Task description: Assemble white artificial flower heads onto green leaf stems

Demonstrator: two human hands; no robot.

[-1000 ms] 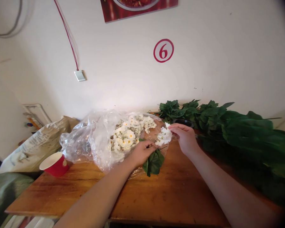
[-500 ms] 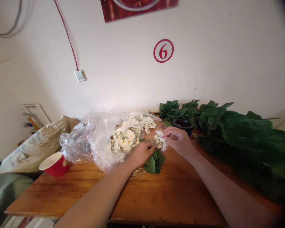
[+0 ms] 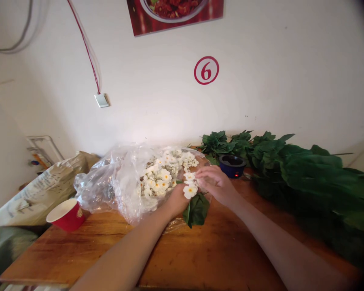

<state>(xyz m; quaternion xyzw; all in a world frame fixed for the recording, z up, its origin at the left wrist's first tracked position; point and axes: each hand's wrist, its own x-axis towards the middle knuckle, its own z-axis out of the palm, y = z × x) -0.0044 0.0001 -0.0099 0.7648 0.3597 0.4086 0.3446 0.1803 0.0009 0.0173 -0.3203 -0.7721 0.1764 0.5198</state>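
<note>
My left hand (image 3: 179,200) is closed on a stem with dark green leaves (image 3: 197,209) that hang just below its fingers. Small white flowers with yellow centres (image 3: 190,190) stand at its fingertips. My right hand (image 3: 214,182) touches these flowers from the right, its fingers bent round their petals. Behind my left hand, many more white flowers (image 3: 156,178) lie in an open clear plastic bag (image 3: 125,186). A dark blue pot with a lit red light (image 3: 233,166) stands behind my right hand.
A red paper cup (image 3: 67,215) is at the left of the wooden table (image 3: 109,242). Piled green leaves (image 3: 309,173) cover the right side. A printed sack (image 3: 42,190) leans at the far left. The wall (image 3: 157,89) rises behind.
The white flowers between my hands have shifted left and turned, so a yellow centre now faces the camera. My right hand has moved left and slightly down with them. The view has tilted slightly upward.
</note>
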